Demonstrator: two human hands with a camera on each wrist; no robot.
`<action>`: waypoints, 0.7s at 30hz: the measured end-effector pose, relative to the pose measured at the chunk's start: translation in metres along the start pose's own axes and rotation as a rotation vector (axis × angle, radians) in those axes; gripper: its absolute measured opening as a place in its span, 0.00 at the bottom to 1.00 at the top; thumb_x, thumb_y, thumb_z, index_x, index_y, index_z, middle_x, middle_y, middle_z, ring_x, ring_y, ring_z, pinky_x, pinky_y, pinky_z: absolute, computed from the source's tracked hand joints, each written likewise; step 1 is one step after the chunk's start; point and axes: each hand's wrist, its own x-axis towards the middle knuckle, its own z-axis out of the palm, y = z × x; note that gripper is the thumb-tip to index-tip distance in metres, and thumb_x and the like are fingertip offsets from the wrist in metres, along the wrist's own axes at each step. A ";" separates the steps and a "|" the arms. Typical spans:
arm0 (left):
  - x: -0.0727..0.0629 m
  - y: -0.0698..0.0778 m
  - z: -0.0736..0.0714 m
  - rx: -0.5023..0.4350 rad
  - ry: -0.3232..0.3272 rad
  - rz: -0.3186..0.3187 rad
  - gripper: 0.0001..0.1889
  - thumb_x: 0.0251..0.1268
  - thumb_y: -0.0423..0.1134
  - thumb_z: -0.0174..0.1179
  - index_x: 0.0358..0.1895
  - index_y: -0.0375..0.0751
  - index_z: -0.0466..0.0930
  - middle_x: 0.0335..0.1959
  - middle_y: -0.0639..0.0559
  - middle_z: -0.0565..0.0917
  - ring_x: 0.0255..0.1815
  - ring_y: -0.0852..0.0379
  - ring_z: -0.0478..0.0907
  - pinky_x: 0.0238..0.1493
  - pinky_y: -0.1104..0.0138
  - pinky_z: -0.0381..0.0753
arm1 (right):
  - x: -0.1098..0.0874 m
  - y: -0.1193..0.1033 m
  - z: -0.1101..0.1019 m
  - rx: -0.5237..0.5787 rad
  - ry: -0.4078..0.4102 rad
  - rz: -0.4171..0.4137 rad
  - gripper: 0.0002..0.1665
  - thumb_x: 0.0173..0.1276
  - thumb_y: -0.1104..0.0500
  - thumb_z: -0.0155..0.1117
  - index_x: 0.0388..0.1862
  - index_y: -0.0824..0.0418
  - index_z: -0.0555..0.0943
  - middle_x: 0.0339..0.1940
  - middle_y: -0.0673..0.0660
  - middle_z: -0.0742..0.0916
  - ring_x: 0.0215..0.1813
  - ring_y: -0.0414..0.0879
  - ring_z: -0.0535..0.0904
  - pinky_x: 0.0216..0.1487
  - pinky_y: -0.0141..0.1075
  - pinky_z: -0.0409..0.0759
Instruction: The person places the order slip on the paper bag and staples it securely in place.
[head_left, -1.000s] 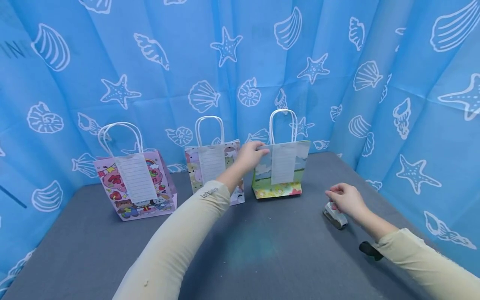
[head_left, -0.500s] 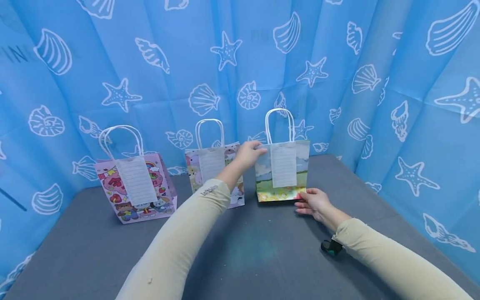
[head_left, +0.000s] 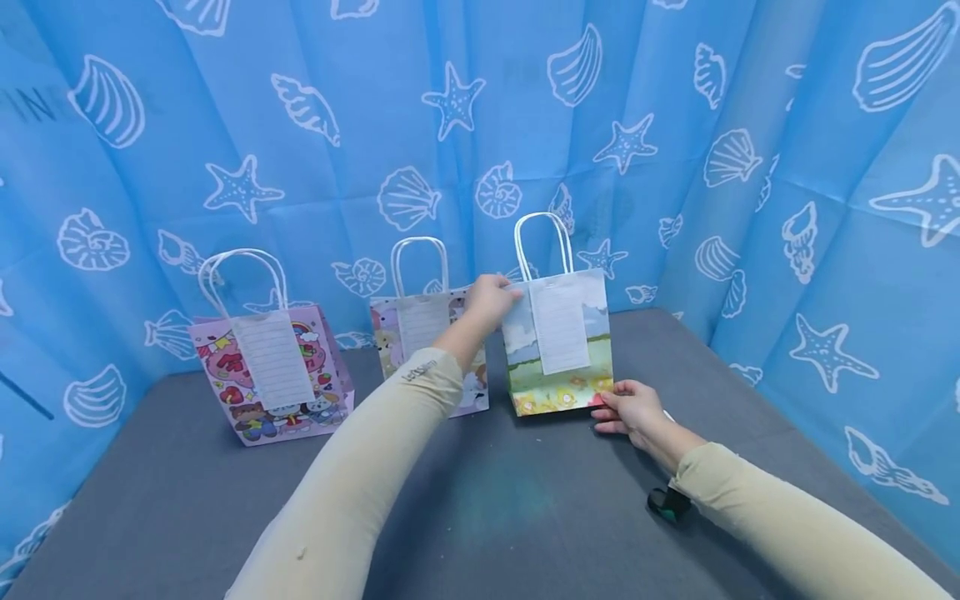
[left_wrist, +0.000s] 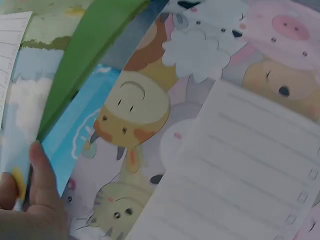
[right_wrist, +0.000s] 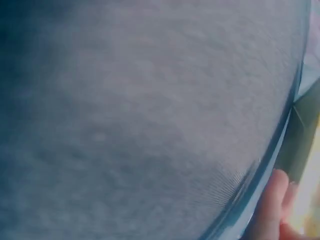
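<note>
A paper gift bag (head_left: 510, 383) with white handles, a landscape and flower print and a lined paper strip (head_left: 561, 329) stands upright at the right. My left hand (head_left: 487, 302) pinches its upper left edge; in the left wrist view, thumb and fingers (left_wrist: 42, 175) meet at that edge. At the bag's lower right corner, my right hand (head_left: 637, 417) grips the printed paper. Its fingertips (right_wrist: 275, 185) show beside the bag in the right wrist view; their far side is hidden. A middle gift bag (head_left: 386, 337) with animal faces stands partly behind my left arm.
A pink gift bag (head_left: 330, 367) with cartoon animals stands at the left, also bearing a lined strip. All rest on a grey cloth-covered table (head_left: 465, 508). A blue shell-print curtain (head_left: 337, 183) hangs close behind. My right hand almost wholly hides a small stapler.
My right hand came left from above the stapler to the right bag's lower corner. The bag has shifted slightly left and forward, and its front has flattened. My left hand kept hold.
</note>
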 end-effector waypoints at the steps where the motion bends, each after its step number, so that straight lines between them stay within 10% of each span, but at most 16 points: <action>1: -0.001 -0.001 0.001 0.008 -0.012 0.007 0.18 0.72 0.41 0.57 0.60 0.37 0.78 0.63 0.46 0.76 0.59 0.50 0.76 0.50 0.61 0.78 | 0.000 -0.001 0.000 0.001 0.006 0.013 0.19 0.76 0.71 0.46 0.61 0.76 0.60 0.42 0.67 0.80 0.24 0.43 0.83 0.30 0.41 0.84; 9: -0.006 -0.007 0.003 0.058 -0.048 0.149 0.18 0.72 0.42 0.57 0.60 0.38 0.77 0.58 0.46 0.80 0.56 0.50 0.77 0.53 0.60 0.76 | 0.014 -0.009 0.007 -0.002 0.006 0.119 0.28 0.75 0.75 0.42 0.70 0.76 0.51 0.66 0.79 0.64 0.23 0.42 0.82 0.31 0.36 0.84; 14: -0.005 -0.012 0.003 0.108 -0.053 0.215 0.18 0.72 0.37 0.57 0.62 0.38 0.76 0.60 0.45 0.78 0.58 0.51 0.75 0.56 0.61 0.75 | 0.027 -0.006 0.018 -0.069 0.061 0.096 0.19 0.71 0.76 0.46 0.59 0.76 0.61 0.46 0.69 0.75 0.20 0.40 0.78 0.25 0.32 0.81; 21: -0.014 -0.021 0.009 0.097 -0.063 0.239 0.21 0.73 0.33 0.54 0.67 0.41 0.69 0.60 0.43 0.77 0.32 0.56 0.73 0.34 0.67 0.73 | 0.043 -0.006 0.024 -0.247 0.145 0.068 0.21 0.70 0.71 0.52 0.61 0.73 0.65 0.36 0.61 0.73 0.19 0.42 0.67 0.17 0.31 0.70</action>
